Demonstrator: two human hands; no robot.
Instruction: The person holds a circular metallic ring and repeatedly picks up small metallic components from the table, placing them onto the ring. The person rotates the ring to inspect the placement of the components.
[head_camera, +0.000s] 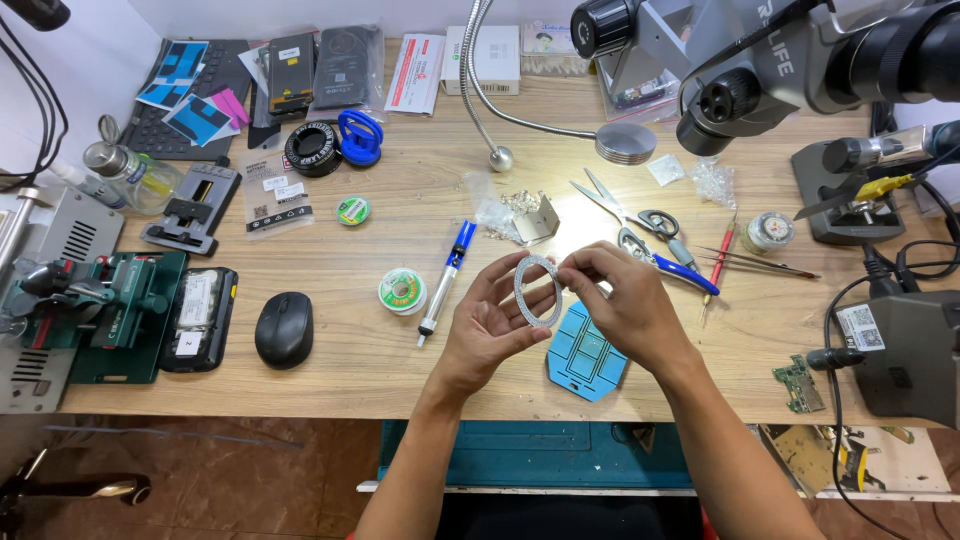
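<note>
**Both hands on a thin ring above the bench**

The person is holding a thin grey ring (538, 290) up over the wooden bench (400, 350), just above a blue mat (585, 355) lying at the near edge. The left hand (490, 325) is cradling the ring's lower left side, fingers curled around it from below. The right hand (615, 300) is pinching the upper right rim between thumb and fingertips. Both hands are closed on the ring, and it is touching nothing else.

To my eye the ring is being turned and looked over, or something is being worked off its rim. It seems flimsy, so a light pinch would be wise, with the left hand taking the weight and the right doing the fine work. Keeping it over the mat would be sensible, as anything dropped would land there and not among the clutter.

Close by are lying a blue-tipped pen tool (445, 280), a green spool (403, 291), scissors (625, 205), blue-handled pliers (665, 262) and a black mouse (284, 329). A microscope (760, 60) is hanging over the right side
</note>
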